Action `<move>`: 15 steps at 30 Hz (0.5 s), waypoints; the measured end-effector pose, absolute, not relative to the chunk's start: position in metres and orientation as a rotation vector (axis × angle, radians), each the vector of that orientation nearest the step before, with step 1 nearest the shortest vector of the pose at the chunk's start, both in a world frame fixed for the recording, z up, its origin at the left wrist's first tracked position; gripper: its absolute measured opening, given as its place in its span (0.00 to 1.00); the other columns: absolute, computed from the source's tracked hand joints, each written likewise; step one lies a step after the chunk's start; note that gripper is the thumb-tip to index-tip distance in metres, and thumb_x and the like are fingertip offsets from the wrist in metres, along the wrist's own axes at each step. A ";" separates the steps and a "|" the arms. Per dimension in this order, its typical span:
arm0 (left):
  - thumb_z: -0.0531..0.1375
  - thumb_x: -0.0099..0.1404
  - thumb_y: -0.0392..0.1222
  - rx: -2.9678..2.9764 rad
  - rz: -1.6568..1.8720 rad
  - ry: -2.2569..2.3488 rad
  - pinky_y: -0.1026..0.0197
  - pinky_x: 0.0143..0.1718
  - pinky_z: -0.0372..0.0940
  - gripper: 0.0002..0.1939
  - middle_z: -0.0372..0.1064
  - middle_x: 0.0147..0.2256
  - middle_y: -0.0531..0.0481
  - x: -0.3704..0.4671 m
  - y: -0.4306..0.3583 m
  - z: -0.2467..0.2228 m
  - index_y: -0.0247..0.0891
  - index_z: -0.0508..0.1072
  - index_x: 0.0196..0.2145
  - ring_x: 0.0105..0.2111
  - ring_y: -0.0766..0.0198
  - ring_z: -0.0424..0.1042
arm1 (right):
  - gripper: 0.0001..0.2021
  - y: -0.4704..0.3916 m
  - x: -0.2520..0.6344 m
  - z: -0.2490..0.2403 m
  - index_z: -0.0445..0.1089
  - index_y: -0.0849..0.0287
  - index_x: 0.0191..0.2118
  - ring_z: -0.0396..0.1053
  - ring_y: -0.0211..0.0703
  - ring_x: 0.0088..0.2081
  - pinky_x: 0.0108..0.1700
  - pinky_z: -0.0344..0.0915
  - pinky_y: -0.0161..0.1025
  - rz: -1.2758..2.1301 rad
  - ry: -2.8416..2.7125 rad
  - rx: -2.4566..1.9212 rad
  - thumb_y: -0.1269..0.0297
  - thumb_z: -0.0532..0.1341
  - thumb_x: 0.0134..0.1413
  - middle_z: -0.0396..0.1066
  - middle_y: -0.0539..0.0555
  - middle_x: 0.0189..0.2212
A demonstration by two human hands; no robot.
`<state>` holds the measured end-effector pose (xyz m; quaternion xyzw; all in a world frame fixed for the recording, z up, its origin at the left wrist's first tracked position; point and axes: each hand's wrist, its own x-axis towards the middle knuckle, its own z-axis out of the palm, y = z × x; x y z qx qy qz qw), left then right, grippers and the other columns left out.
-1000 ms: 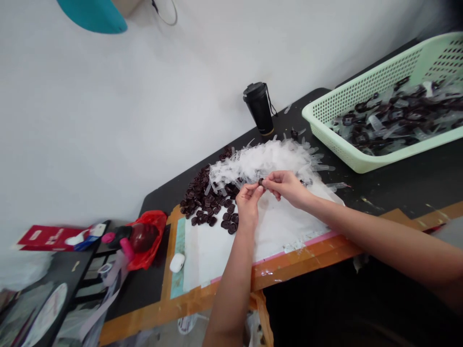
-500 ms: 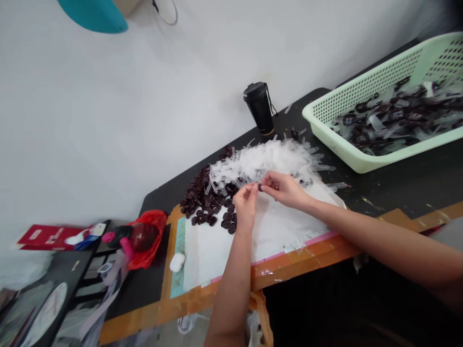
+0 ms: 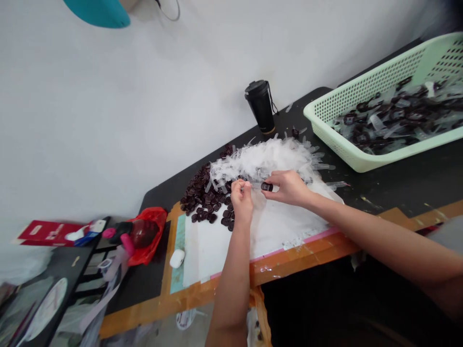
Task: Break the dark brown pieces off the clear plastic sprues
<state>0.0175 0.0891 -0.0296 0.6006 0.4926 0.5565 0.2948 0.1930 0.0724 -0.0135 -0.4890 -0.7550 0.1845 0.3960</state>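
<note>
Between thumb and fingers of my right hand (image 3: 289,188) is a small dark brown rounded piece (image 3: 266,186), which looks like a plastic buckle. A clear plastic strip (image 3: 256,185) runs from that piece to my left hand (image 3: 242,198), whose fingers pinch its other end. Both hands are over the white sheet (image 3: 278,221) on the table. Just behind them lies a heap of whitish clear strips (image 3: 267,156). Many similar dark pieces (image 3: 202,190) are piled to the left of my left hand.
A pale green basket (image 3: 358,164) at the right holds dark pieces with clear strips. A black tumbler (image 3: 260,108) stands by the wall. A white earbud case (image 3: 177,259) lies at the sheet's left, near a red plastic bag (image 3: 150,250) and a red box (image 3: 47,233).
My hands have drawn slightly apart. The dark piece now shows in my right fingers, with the clear strip stretched between it and my left hand.
</note>
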 end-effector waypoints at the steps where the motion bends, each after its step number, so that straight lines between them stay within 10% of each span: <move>1: 0.60 0.61 0.54 1.600 1.489 1.311 0.60 0.50 0.58 0.17 0.62 0.38 0.48 0.018 0.089 -0.029 0.37 0.71 0.26 0.43 0.61 0.64 | 0.08 0.073 0.194 -0.012 0.72 0.58 0.24 0.61 0.38 0.25 0.28 0.52 0.35 0.491 -1.890 -1.223 0.60 0.64 0.48 0.66 0.51 0.22; 15: 0.58 0.64 0.41 1.843 1.813 1.362 0.58 0.41 0.66 0.05 0.70 0.35 0.48 0.016 -0.041 0.034 0.41 0.72 0.37 0.37 0.62 0.70 | 0.19 0.074 0.242 0.031 0.66 0.50 0.31 0.60 0.39 0.24 0.28 0.62 0.42 0.907 -0.973 -0.818 0.39 0.62 0.48 0.67 0.51 0.26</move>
